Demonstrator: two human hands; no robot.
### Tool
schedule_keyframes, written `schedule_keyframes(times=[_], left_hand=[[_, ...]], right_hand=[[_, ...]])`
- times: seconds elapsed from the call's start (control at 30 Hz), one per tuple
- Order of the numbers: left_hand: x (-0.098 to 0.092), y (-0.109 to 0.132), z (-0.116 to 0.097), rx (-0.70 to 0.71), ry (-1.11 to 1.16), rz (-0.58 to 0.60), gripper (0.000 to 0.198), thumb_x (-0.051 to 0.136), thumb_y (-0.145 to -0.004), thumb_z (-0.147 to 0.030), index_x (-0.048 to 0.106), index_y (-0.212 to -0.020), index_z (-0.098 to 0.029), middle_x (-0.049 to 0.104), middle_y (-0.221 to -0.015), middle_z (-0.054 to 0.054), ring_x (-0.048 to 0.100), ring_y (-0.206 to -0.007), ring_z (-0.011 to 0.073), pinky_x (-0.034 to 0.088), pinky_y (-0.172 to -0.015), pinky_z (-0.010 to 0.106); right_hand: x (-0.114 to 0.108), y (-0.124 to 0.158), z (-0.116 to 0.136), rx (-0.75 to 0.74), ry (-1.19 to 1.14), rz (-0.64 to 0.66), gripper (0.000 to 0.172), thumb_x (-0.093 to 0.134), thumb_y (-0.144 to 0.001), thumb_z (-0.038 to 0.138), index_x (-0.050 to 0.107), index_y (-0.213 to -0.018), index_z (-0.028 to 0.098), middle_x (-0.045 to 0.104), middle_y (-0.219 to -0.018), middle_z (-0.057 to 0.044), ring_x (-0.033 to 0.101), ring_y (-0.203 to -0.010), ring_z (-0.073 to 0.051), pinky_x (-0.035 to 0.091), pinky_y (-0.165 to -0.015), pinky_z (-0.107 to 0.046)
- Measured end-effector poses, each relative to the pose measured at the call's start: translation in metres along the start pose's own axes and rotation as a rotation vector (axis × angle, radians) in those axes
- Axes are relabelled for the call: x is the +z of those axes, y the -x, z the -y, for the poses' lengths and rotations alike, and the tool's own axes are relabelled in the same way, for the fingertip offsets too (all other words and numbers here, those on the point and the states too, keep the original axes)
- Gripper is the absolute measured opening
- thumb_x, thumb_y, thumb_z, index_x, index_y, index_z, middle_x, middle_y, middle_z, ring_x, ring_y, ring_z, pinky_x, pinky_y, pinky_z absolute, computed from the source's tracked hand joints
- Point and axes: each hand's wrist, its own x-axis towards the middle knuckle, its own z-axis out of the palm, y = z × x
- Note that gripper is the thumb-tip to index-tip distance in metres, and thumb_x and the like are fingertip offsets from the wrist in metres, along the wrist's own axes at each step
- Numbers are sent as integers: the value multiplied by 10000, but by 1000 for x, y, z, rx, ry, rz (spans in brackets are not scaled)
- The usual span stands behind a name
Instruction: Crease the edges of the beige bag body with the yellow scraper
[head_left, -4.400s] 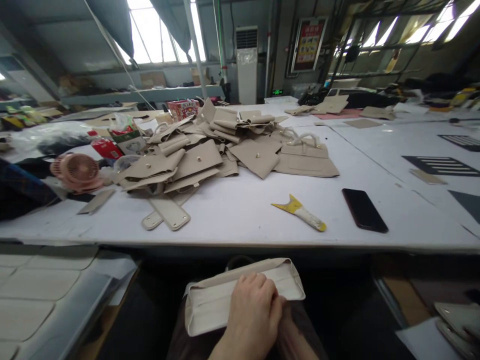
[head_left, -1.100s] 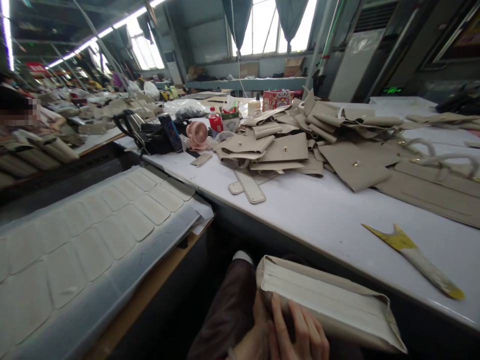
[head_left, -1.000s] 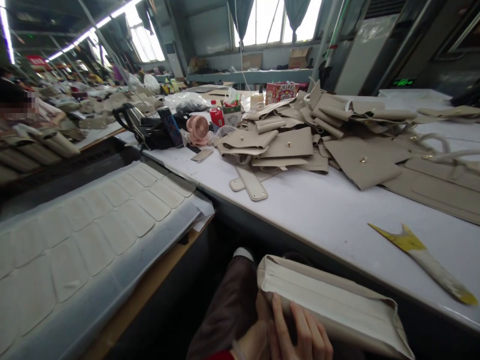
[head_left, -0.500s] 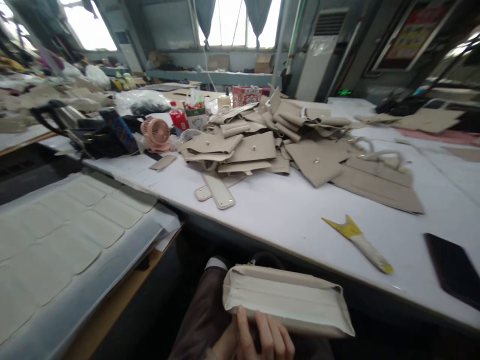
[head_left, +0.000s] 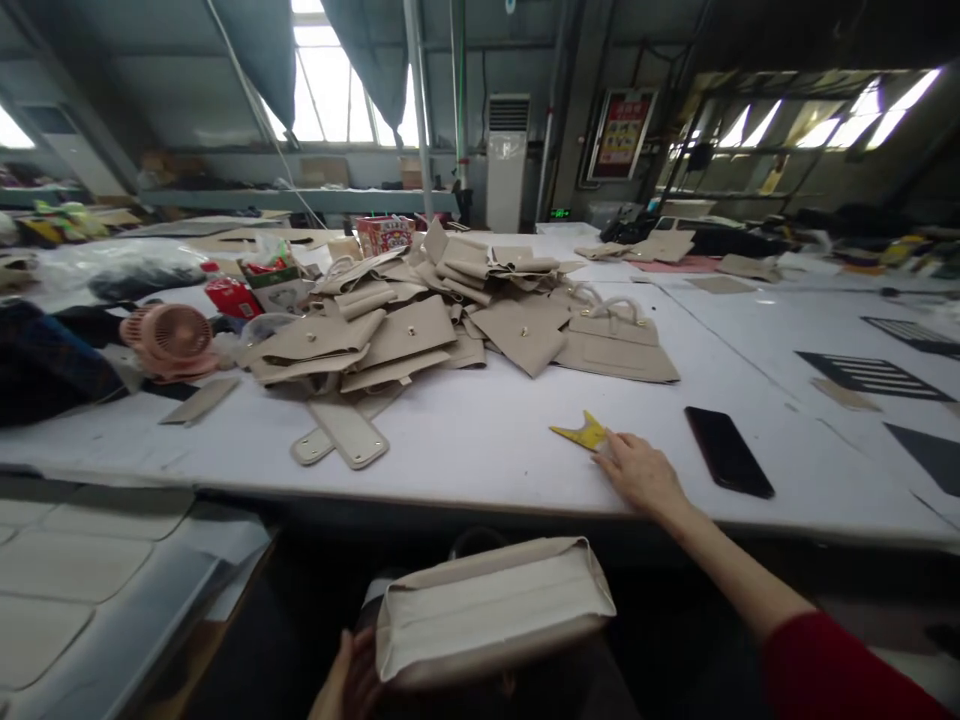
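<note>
1. At far left, below the tabletop point(head_left: 487, 440) edge, cut beige panels point(head_left: 67, 560) lie flat side by side on a lower board.
2. On the tabletop's left part a pink desk fan point(head_left: 169, 340) stands, with a red bottle point(head_left: 229, 297) lying just behind it.
3. A heap of beige bag pieces point(head_left: 420, 310) covers the middle of the tabletop. Several pieces show a metal snap.
4. Two beige straps point(head_left: 349, 435) lie crossed at the heap's near edge.
5. Low in the view, on the near side of the tabletop edge, the left hand point(head_left: 352, 685) grips the folded beige bag body point(head_left: 487, 610) at its lower left corner.
   - Its fingers run under the piece and are mostly hidden.
   - The bag body lies across the person's lap with its pale lining face up. It is clear of the tabletop.
6. Right of centre, a yellow-bladed scraper point(head_left: 581, 433) lies flat on the tabletop with its blade pointing left.
7. The right hand point(head_left: 641, 470), on an arm in a red sleeve, rests palm down over the scraper's handle.
   - Its fingers are loosely extended and touch the tool. They are not closed round it.
   - The handle is covered by the hand.
8. A black phone point(head_left: 727, 450) lies face up just right of that hand, apart from it.
9. Black slotted mats point(head_left: 874, 372) lie on the tabletop at far right.
</note>
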Motion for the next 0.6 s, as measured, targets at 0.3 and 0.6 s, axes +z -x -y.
schedule_keyframes(times=[0.3,0.6], left_hand=[[27,-35,-135,411,-237,400,722,612,-728,-770,643,-1134,-174,696,-1143,152,621,-1097,380,473,-985,508],[199,-10,-155,609,-785,1355,553,316,-979,-611,571,-1339,-278,676,-1222,59,603,-1131,225,432,-1016,374]], right_hand=[[-14,14,-19,285,-381,234,224,676,-680,115,658,-903,130,624,-939,-77,578,-871,-215,450,-868,-388],[39,186,79,779,-1256,63,481,490,-894,592,638,-916,135,706,-768,-101,693,-658,-249,557,-568,-348]])
